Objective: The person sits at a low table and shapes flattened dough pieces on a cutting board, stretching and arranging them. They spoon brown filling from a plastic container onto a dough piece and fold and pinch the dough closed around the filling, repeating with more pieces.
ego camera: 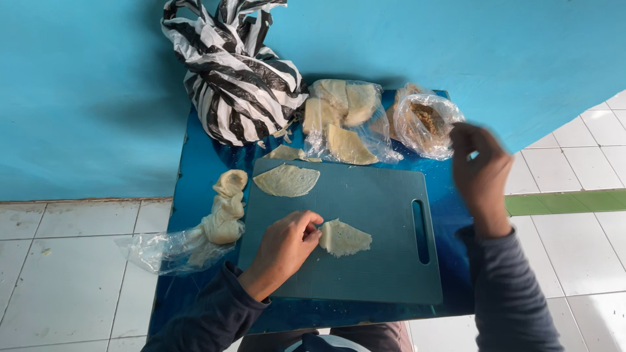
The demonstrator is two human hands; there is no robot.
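right hand [481, 171] motion-blurred, grip unreadable. left hand [284, 248] fingertips cover edge of dough piece [344, 238]. Brown contents of clear bag [424, 120] unidentifiable. Striped bag [231, 68] cut off at top.

A single head-worn camera looks steeply down from above the person's chest, facing a blue wall. It sits close over the small tabletop [195, 176], which fills the middle of the view; tiled floor [65, 261] shows on both sides.
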